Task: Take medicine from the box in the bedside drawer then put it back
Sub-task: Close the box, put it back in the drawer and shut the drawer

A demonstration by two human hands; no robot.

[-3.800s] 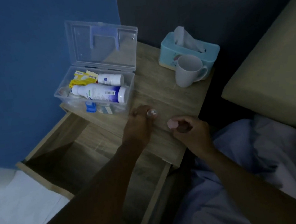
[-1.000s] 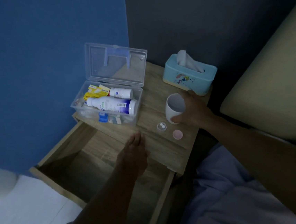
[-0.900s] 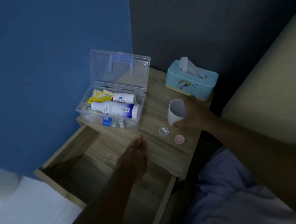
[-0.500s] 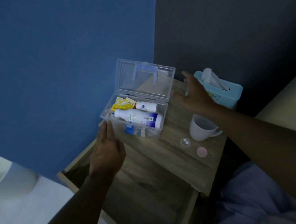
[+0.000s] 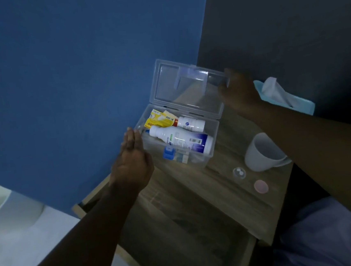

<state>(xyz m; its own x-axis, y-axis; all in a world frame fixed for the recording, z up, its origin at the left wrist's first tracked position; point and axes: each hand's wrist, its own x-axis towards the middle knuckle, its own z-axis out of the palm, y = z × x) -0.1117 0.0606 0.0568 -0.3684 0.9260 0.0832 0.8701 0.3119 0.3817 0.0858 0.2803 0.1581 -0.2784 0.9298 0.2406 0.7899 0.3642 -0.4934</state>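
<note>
Open drawer (image 5: 180, 235) fills the lower centre of the frame, dark inside, contents not readable. Above it, the bedside table top (image 5: 197, 186). On it toward centre right: a small clear cap (image 5: 239, 172) with 2 white pills in it, a pink lid (image 5: 261, 186) just beside, a white mug (image 5: 262, 153) partly under the right forearm.

Left hand (image 5: 131, 165) at centre, fingers straight and together, flat, nothing gripped, fingertips at the left end wall of the clear medicine box (image 5: 207, 162); whether they touch it is unclear. The box sits on the table's far left part, with a big white bottle (image 5: 182, 142), a small white bottle (image 5: 191, 123) and a yellow packet (image 5: 158, 120) lying inside.

Further up, the lid (image 5: 187, 88) stands upright, hinged open. Right hand (image 5: 238, 92) at the lid's upper right corner, blurred; cannot tell if it is clamped on the lid or just against it. Blue tissue box (image 5: 291, 100) behind it, right.
</note>
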